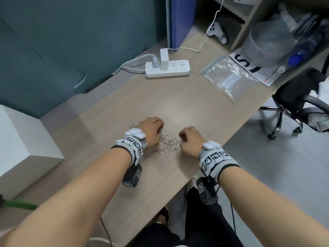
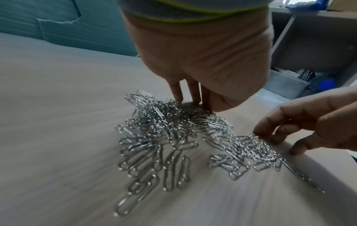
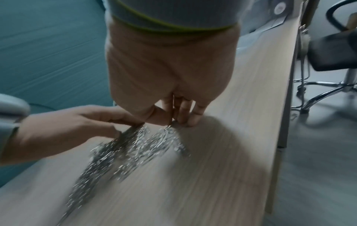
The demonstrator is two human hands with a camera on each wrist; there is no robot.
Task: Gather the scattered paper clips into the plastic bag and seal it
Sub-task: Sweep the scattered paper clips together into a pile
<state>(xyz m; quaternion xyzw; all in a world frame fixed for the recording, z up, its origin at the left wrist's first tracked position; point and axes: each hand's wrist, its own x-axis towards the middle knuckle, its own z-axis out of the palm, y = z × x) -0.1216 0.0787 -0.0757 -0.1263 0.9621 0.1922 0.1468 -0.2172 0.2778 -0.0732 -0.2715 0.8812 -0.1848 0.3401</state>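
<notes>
Pinching at the near-right edge of the pile, the right hand [image 1: 191,141] has its fingers [image 3: 190,117] curled down with thumb and forefinger closed on a paper clip or two (the right wrist view is smeared with blur, so exactly how many I can't say). The left hand [image 1: 150,130] sits on the other side of the paper clips [image 1: 168,143], fingers [image 2: 178,94] bent down with the tips planted in the far-left part of the heap; they look like they're pressing into it, not really closed around anything.

So the clips lie in a loose silver heap right between the two hands on the wooden desk [image 1: 178,107], with one stray clip [image 1: 149,167] sitting alone, nearer the person than the left wrist.

The plastic bag [image 1: 228,77] lies flat on the desk, well beyond the right hand and off to its right, far from the pile. A white power strip [image 1: 167,69] with a charger plugged in sits well beyond the left hand. A white box [image 1: 23,145] stands off to the left of the left arm, and a black office chair [image 1: 299,102] is past the desk edge to the right of the right hand.
</notes>
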